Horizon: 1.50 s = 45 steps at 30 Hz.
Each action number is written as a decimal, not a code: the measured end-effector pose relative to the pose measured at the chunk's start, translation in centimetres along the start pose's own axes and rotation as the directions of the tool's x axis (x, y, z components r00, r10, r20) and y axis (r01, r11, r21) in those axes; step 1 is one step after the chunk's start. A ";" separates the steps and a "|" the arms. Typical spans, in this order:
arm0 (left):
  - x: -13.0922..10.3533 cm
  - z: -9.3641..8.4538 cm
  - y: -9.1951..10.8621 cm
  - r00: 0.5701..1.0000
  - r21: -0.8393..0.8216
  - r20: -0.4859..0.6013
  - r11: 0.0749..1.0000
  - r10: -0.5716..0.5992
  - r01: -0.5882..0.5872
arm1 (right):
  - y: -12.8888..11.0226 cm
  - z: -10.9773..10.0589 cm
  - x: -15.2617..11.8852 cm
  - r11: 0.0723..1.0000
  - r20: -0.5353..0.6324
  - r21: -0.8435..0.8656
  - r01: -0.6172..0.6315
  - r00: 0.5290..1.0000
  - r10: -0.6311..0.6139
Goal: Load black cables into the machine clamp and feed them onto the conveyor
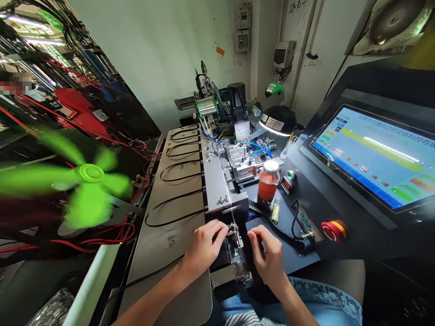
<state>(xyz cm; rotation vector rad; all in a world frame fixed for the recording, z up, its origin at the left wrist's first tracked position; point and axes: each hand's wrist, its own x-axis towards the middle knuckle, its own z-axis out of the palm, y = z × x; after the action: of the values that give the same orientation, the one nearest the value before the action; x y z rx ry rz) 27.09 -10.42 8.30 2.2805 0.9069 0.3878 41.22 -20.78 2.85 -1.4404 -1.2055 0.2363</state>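
Note:
My left hand [208,244] is closed in a pinch at the left side of a small metal clamping fixture [237,240]. Its thumb and forefinger meet right beside the fixture, and whatever they grip is too small to make out. Across the fixture, my right hand [268,253] is curled with thumb and forefinger together, slightly apart from the metal; its contents are hidden. Black cable loops [175,199] lie in a row on the pale worktop to the left, their ends at the long metal rail [215,181]. One more black cable runs beneath my left forearm.
A green fan [91,174] spins at left. Right of the rail stand a jar of orange-red contents [268,183], a small yellowish bottle [275,211] and a lit lamp [278,121]. A touchscreen panel [377,154] with a red emergency button [333,231] is at right. Solder wire spool [206,107] sits behind.

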 end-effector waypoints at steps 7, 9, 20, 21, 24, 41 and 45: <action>0.4 0.4 -0.4 0.996 0.097 0.057 0.993 -0.066 0.060 | 0.5 -0.4 -0.1 0.998 0.013 0.008 -0.069 0.998 0.068; 0.4 0.5 -0.3 0.996 0.111 0.054 0.992 -0.070 0.063 | 0.6 -0.3 -0.2 0.998 0.030 0.005 -0.065 0.997 0.065; 1.0 0.9 -0.1 0.996 0.238 0.017 0.968 -0.086 0.080 | 1.9 0.7 0.7 0.992 0.129 0.026 -0.123 0.984 0.119; 1.0 0.9 0.0 0.996 0.246 0.013 0.966 -0.084 0.078 | 2.1 1.0 1.1 0.990 0.150 0.029 -0.136 0.980 0.130; 1.1 0.9 0.1 0.997 0.256 0.004 0.964 -0.071 0.068 | 2.6 2.1 2.0 0.988 0.195 0.065 -0.142 0.973 0.127; -0.5 0.2 -1.6 0.896 0.478 -0.010 0.789 0.445 -0.386 | 2.7 4.2 1.6 0.952 0.179 0.226 -0.205 0.970 0.167; -0.4 0.4 -1.5 0.821 0.641 0.094 0.596 0.564 -0.483 | 2.7 4.3 1.6 0.936 0.175 0.259 -0.239 0.964 0.198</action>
<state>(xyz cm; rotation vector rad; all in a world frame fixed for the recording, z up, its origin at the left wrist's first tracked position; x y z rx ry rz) 26.25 -10.03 6.95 3.2177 0.4030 0.5280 40.17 -16.32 0.13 -1.3243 -1.0774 0.6511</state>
